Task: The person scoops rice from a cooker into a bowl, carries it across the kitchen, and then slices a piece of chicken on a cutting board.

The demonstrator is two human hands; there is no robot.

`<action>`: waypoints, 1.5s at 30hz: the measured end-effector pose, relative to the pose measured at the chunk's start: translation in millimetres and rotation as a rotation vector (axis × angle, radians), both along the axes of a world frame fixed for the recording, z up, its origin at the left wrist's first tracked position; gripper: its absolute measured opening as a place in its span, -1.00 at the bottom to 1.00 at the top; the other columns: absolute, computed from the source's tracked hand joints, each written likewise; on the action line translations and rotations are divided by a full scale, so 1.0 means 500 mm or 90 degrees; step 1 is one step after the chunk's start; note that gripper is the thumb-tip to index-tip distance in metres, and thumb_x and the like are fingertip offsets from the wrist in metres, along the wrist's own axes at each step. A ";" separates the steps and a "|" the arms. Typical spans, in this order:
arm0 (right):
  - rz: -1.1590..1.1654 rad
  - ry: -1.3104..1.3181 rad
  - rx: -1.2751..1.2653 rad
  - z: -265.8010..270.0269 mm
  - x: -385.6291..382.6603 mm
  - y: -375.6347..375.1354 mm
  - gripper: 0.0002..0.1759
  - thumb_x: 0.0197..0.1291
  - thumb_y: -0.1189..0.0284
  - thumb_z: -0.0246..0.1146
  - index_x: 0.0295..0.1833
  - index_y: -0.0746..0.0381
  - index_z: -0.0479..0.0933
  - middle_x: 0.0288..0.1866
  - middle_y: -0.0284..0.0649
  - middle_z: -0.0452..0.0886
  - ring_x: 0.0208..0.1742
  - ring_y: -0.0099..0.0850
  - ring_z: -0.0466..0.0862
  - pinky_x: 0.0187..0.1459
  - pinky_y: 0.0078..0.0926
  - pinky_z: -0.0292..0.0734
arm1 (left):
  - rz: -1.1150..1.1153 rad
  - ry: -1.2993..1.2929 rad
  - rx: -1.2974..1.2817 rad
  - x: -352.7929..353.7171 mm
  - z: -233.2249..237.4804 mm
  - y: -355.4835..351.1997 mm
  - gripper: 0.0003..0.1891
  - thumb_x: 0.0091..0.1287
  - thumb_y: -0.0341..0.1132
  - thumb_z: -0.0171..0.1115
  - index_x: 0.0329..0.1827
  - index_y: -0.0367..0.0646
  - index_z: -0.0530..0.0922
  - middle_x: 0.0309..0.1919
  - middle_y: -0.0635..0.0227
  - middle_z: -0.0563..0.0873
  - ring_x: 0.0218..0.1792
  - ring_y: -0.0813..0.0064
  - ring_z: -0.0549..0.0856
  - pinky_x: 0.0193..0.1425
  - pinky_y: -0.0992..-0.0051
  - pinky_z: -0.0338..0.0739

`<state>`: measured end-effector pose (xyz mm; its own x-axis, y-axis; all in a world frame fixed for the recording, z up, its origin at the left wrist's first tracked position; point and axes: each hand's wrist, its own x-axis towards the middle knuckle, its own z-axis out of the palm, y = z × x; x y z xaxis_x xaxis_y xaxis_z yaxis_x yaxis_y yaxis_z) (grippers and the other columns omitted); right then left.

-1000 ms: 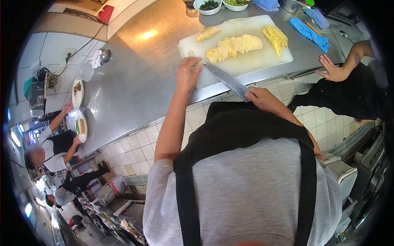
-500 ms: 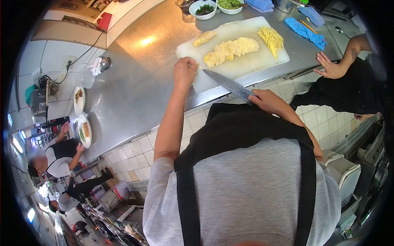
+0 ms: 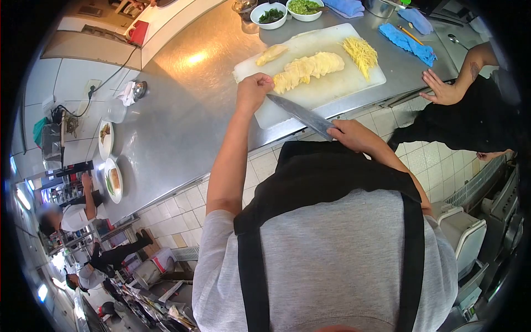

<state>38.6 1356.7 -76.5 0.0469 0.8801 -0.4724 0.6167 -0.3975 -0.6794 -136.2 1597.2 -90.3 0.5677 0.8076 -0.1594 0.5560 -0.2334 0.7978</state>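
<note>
Fingers pressed together, my left hand point(image 3: 254, 90) is at the left end of the row of pale yellow slices point(image 3: 312, 69) on the white cutting board point(image 3: 321, 98); what it pinches is too small to name. My right hand point(image 3: 354, 134) is wrapped round the handle of a large knife point(image 3: 303, 115). The knife's blade points up and left, its tip close beside my left hand, over the board's near edge. Behind the slices lies a separate pale yellow piece point(image 3: 271, 55). Thin yellow shreds point(image 3: 360, 55) are heaped at the board's right end.
Bowls of dark greens point(image 3: 270, 16) and chopped light greens point(image 3: 305, 7) stand behind the board. A blue cloth point(image 3: 408, 45) lies to the right, near another person's hand point(image 3: 442, 88). Two plates of food point(image 3: 114, 181) are on the steel counter's left end, with a person beyond.
My left hand has moved slightly right and up, to the end of the slices. The knife and my right hand have shifted slightly left. The person at the far left has drawn back from the plates.
</note>
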 end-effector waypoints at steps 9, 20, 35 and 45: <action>0.074 -0.199 0.089 0.033 -0.064 0.019 -0.70 0.30 0.23 0.07 -0.05 0.22 0.50 -0.31 0.08 0.62 -0.20 0.00 0.64 -0.19 -0.03 0.51 | 0.185 -0.136 0.258 -0.074 0.040 -0.076 -0.80 0.17 -0.38 0.34 -0.16 -0.24 0.65 -0.33 0.31 0.68 -0.35 0.54 0.61 -0.20 0.51 0.54; 0.111 -0.341 0.300 0.039 -0.044 -0.019 -0.42 0.07 0.59 0.15 0.24 -0.05 0.46 -0.29 -0.02 0.54 -0.35 -0.10 0.62 -0.33 -0.20 0.52 | 0.056 -0.109 0.339 -0.132 0.006 -0.190 -0.75 0.09 -0.53 0.31 -0.14 -0.21 0.64 -0.20 0.17 0.63 -0.20 0.24 0.61 -0.08 0.37 0.52; 0.049 -0.243 0.281 0.037 -0.034 -0.047 -0.49 0.17 0.52 0.15 0.25 -0.08 0.44 -0.32 -0.04 0.52 -0.35 -0.04 0.61 -0.33 -0.14 0.52 | -0.129 -0.143 0.491 -0.118 0.023 -0.179 -0.83 0.07 -0.51 0.35 -0.25 -0.16 0.67 -0.27 0.29 0.66 -0.23 0.25 0.63 -0.17 0.39 0.56; -0.408 -0.188 0.461 0.020 0.084 -0.182 -0.51 0.14 0.55 0.20 0.23 0.09 0.44 -0.13 -0.05 0.61 -0.33 -0.16 0.63 -0.23 -0.34 0.53 | -0.015 -0.135 -0.032 0.059 0.032 -0.101 -0.83 0.27 -0.39 0.25 -0.17 -0.29 0.66 -0.35 0.26 0.74 -0.36 0.57 0.68 -0.20 0.54 0.56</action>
